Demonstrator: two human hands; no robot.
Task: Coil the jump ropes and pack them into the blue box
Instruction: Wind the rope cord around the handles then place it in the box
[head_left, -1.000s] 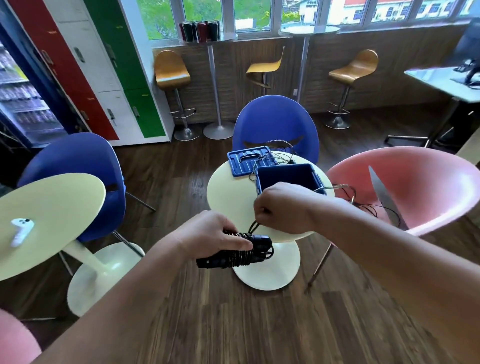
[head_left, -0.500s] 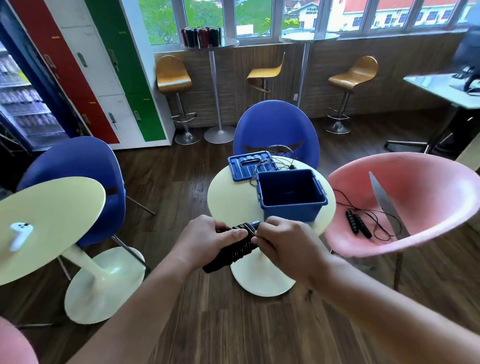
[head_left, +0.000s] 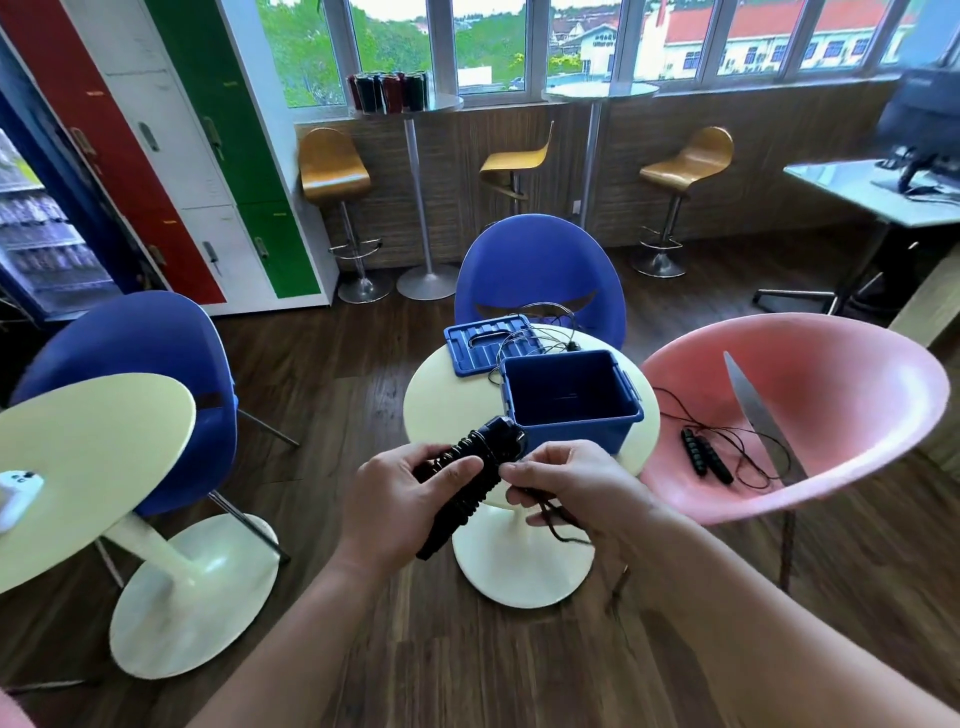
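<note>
My left hand grips a black jump rope bundle, its cord wound round the two handles. My right hand pinches the loose end of that cord beside the bundle's upper end; a short loop hangs below the fingers. The open blue box stands on the round cream table just beyond my hands. Its blue lid lies behind it with a thin rope across it. Another black jump rope lies uncoiled in the pink chair.
A blue chair stands behind the table. To the left are a second cream table with a white controller and another blue chair. Bar stools and tall tables line the windows; lockers stand at left.
My right hand came down from above the box to the bundle and now pinches the cord end. The bundle tilted from level to slanting upward toward the box. The view tipped down.
</note>
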